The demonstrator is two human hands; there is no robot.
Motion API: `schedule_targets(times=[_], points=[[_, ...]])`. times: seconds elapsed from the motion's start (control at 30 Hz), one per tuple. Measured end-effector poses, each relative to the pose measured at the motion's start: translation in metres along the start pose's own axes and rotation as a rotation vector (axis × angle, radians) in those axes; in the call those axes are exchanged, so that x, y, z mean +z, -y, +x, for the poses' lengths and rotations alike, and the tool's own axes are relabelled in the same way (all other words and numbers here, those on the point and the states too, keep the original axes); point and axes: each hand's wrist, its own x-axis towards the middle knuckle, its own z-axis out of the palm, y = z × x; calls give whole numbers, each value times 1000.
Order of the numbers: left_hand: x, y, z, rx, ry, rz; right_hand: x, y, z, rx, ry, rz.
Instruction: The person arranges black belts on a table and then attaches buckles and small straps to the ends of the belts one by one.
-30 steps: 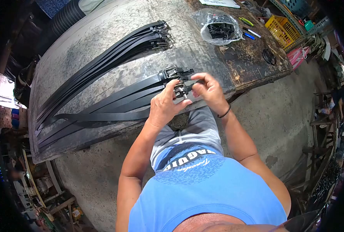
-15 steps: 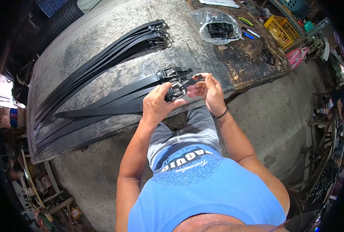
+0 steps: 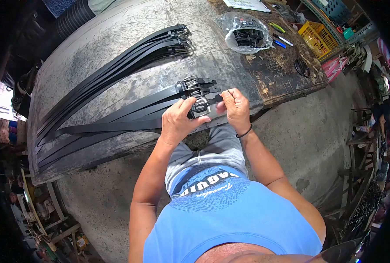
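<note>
On my feed, w/ 12 o'clock straight away from the wearer, the belt buckle (image 3: 201, 105) sits btwn the two hands, near the close edge of the table (image 3: 230, 70). From the L hand (image 3: 177, 119) it's at approx 2 o'clock; from the R hand (image 3: 236, 107) it's at 9. So the L is nearer the metal: I see its thumb & index bracketing the frame, hand clamped over the strap end. Its other fingers are hidden, can't tell how they're set.

The R is nearer the black tab (image 3: 215, 100), which sticks out from the buckle toward 2 o'clock. R thumb & fingertips are pinched on the tab's outer end, w/ the rest curled. Can't tell if tab & buckle are joined or just overlapping.

Key relation for me: long axis. The black belts (image 3: 129, 115) under the L hand run from the buckles down to btwn 8 & 9, so strap, buckle & tab make approx one line, L hand at the strap end, R at the tab end.

More buckles (image 3: 192, 82) lie just beside, at 11 to 12 from the held one. Second belt bundle (image 3: 125, 65) is at 10 to 11, apart. Plastic bag (image 3: 231, 27) of black pieces (image 3: 248, 37) is well off, just past 12 from the R.
</note>
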Motion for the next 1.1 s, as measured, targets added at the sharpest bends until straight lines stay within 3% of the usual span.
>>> schedule_targets(times=[0.07, 0.1, 0.23, 0.33, 0.43, 0.63, 0.7, 0.77, 0.83, 0.9, 0.97, 1.0, 1.07, 1.1], points=[[3, -3, -1, 42, -8, 15, 1, 3, -3, -158, -134, -346], [6, -4, -2, 91, -13, 29, 1, 0, -1, -156, -141, -349], [15, -6, -5, 153, -33, 12, 2, -16, 13, -173, -223, -234], [10, -6, -3, 97, -14, 27, -1, -12, 11, 131, -152, 14], [7, -2, -3, 41, -3, 20, -12, -12, 15, 160, -84, 223], [6, -2, -2, 38, -1, 11, -25, 4, 15, 50, 52, 104], [8, -3, -2, 30, 20, 21, -24, 11, 18, -77, 83, -174], [8, -3, -1, 44, 32, 30, -23, 16, 20, -76, 92, -259], [7, -3, -2, 54, 44, 40, -24, 17, 21, -321, 96, -725], [8, -4, -2, 67, 51, 56, -20, 9, 23, -419, 56, -716], [10, -3, -3, 65, 41, 40, -21, 2, 27, -169, 0, -830], [10, -2, -3, 62, 29, 26, -24, -3, 31, -169, 1, -828], [8, -1, -2, 41, 41, 26, -33, -10, 37, 197, -39, -277], [7, 0, -1, 23, 51, 23, -35, -8, 37, 197, -37, -276]])
